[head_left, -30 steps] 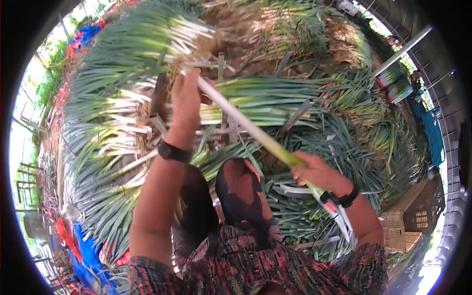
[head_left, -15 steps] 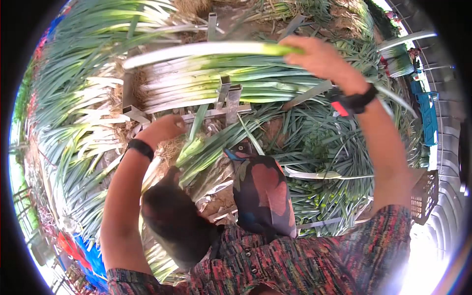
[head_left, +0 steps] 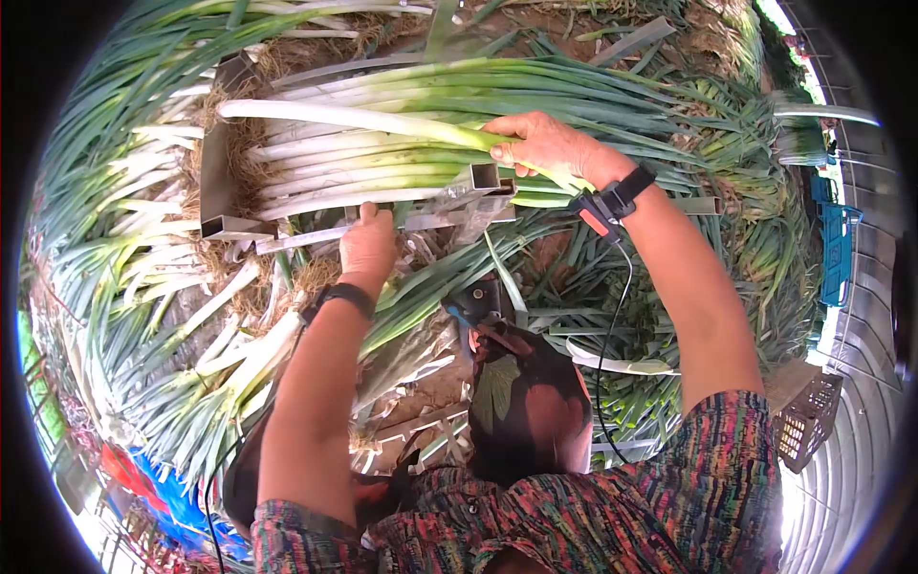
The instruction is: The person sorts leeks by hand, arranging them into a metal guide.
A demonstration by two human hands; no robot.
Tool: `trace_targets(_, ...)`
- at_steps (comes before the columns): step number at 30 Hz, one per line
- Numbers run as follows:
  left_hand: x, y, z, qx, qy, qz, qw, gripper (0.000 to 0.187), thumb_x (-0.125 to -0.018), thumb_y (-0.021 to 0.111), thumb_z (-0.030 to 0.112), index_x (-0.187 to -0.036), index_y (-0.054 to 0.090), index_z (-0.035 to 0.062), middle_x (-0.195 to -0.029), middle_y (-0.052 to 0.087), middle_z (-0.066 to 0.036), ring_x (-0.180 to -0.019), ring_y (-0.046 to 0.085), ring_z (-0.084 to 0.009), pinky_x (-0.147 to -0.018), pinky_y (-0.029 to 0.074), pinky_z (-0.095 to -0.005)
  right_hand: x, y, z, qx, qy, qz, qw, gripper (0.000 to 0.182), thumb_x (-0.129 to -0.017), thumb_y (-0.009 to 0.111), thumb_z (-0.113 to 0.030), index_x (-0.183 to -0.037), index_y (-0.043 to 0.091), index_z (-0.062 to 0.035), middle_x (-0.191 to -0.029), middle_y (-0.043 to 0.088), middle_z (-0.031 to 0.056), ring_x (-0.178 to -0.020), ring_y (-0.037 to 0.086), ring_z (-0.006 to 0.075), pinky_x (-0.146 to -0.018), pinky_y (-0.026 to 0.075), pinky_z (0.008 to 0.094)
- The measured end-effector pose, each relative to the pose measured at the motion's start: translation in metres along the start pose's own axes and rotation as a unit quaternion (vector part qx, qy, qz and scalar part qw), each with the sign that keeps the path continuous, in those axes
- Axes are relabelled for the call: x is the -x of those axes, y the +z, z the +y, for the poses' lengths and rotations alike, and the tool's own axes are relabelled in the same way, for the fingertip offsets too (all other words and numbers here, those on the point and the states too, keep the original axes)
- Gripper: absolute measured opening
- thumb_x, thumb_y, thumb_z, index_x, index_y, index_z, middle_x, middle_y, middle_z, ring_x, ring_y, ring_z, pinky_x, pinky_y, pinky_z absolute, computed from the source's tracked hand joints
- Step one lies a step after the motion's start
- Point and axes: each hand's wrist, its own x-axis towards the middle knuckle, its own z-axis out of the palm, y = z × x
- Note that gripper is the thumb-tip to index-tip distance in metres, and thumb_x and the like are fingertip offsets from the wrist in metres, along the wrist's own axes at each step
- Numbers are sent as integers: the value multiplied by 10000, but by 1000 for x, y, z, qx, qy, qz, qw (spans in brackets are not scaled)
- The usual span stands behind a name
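Person's right hand (head_left: 550,143), one o'clock, closed round a leek (head_left: 354,117) at eleven, white end toward nine, seemingly to match the bundle (head_left: 335,182) the metal frame (head_left: 216,182) likely keeps straight; left hand (head_left: 370,247), ten o'clock, curled at near rail, hold unclear.

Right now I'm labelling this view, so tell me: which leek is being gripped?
The leek stretched over the other leeks, its green part in the right hand; none of those beneath has a hand around it.

White-to-green leek (head_left: 354,116), multicoloured patterned shirt (head_left: 583,517), teal crate (head_left: 835,256)
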Motion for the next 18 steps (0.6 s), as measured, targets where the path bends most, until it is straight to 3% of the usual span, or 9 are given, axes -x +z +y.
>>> trace_targets(2, -2, 8, -15, 7, 60, 19, 998, 242, -766, 665, 111, -999, 600, 114, -1007, 571, -122, -802, 656, -340, -670, 537, -492, -1, 3, 6, 2, 10, 9, 1000, 452, -938, 641, -228, -1359, 558, -87, -883, 638, 23, -656, 557, 106, -559, 479, 266)
trace_targets(5, 19, -32, -5, -10, 89, -93, 992, 199, -781, 633, 77, -975, 619, 118, -977, 573, -105, -781, 657, -316, -650, 536, -472, -1, 6, 6, 22, 12, -7, 1000, 455, -934, 630, -212, -1364, 553, -81, -896, 654, 32, -647, 561, 104, -555, 476, 261)
trace_targets(7, 63, -29, -7, -30, 254, -100, 962, 210, -773, 619, 44, -973, 636, 108, -961, 577, -97, -764, 657, -295, -640, 539, -457, -6, 8, 10, 30, 18, -27, 999, 459, -937, 633, -211, -1366, 549, -68, -955, 666, 42, -660, 573, 99, -586, 489, 265)
trace_targets(9, 101, -24, -1, 22, 345, -237, 908, 224, -755, 622, 18, -970, 641, 76, -969, 581, -114, -768, 658, -288, -656, 546, -433, -18, 11, 13, 25, 31, -52, 998, 463, -946, 648, -222, -1363, 546, -50, -1063, 679, 55, -694, 596, 89, -651, 518, 278)
trace_targets(10, 117, -21, -3, 84, 365, -286, 882, 177, -784, 607, 37, -958, 632, 55, -915, 582, -136, -763, 662, -312, -669, 549, -440, -28, 14, 20, 33, 30, -55, 997, 484, -942, 654, -250, -1353, 542, -19, -1189, 666, 93, -863, 641, 132, -767, 535, 307)
trace_targets(11, 125, -17, -5, 146, 383, -332, 850, 138, -813, 592, 56, -946, 622, 35, -860, 583, -158, -759, 667, -337, -683, 551, -446, -42, 19, 27, 75, -13, -62, 995, 491, -941, 654, -258, -1353, 541, -15, -1221, 655, 106, -933, 634, 149, -817, 523, 314)
trace_targets(14, 126, 10, 0, 117, 349, -349, 862, 157, -790, 626, 72, -940, 645, 30, -928, 639, -170, -809, 680, -350, -716, 553, -453, -78, 31, 49, 153, -93, -110, 978, 557, -930, 667, -314, -1364, 519, 2, -1348, 596, 148, -1188, 567, 215, -1009, 442, 333)
trace_targets(17, 136, 50, 17, 135, 267, -424, 854, 191, -787, 632, 83, -966, 651, 20, -953, 650, -218, -869, 668, -383, -754, 551, -459, -94, 44, 72, 94, -57, -144, 983, 573, -926, 670, -328, -1379, 511, -15, -1372, 577, 146, -1218, 559, 223, -1046, 429, 340)
trace_targets(18, 138, 51, 24, 110, 243, -435, 860, 189, -792, 636, 113, -954, 653, 15, -955, 660, -225, -855, 672, -387, -758, 553, -464, -109, 44, 95, 141, -140, -147, 969, 547, -937, 655, -307, -1387, 509, -33, -1386, 560, 155, -1262, 532, 217, -1091, 403, 349)
